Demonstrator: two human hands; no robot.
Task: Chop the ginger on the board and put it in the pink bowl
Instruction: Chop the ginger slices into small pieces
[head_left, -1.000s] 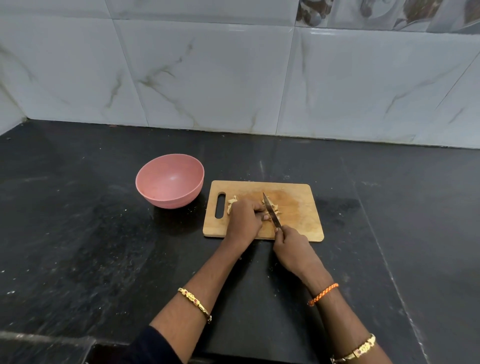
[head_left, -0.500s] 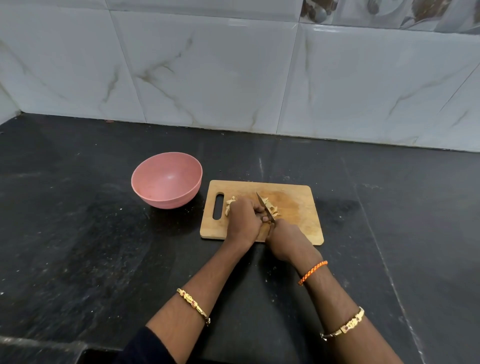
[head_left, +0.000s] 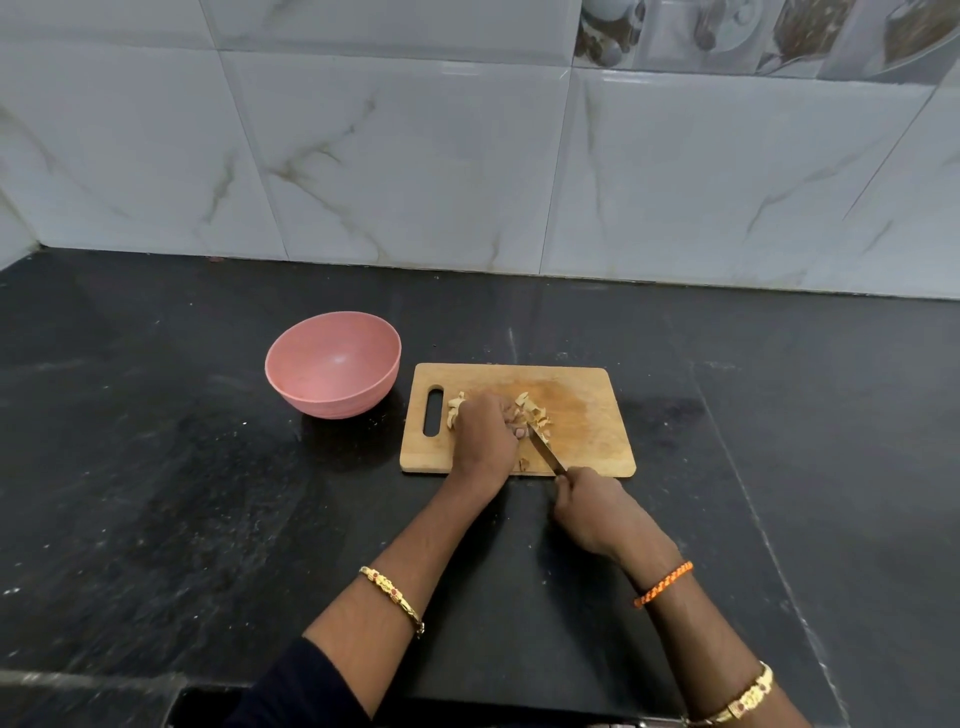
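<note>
A wooden cutting board with a handle slot lies on the black counter. Pale ginger pieces sit on its middle, with more ginger at the left of my left hand. That hand presses down on the ginger, fingers curled over it. My right hand grips the handle of a knife just off the board's near edge; the blade angles up-left, its tip among the cut pieces beside my left fingers. The pink bowl stands empty to the left of the board.
A marble-patterned tiled wall rises behind the black stone counter. The counter's front edge runs along the bottom of the view.
My right hand has drawn back toward me and to the right, pulling the knife along the ginger. My left hand stays on the ginger. The camera has shifted a little.
</note>
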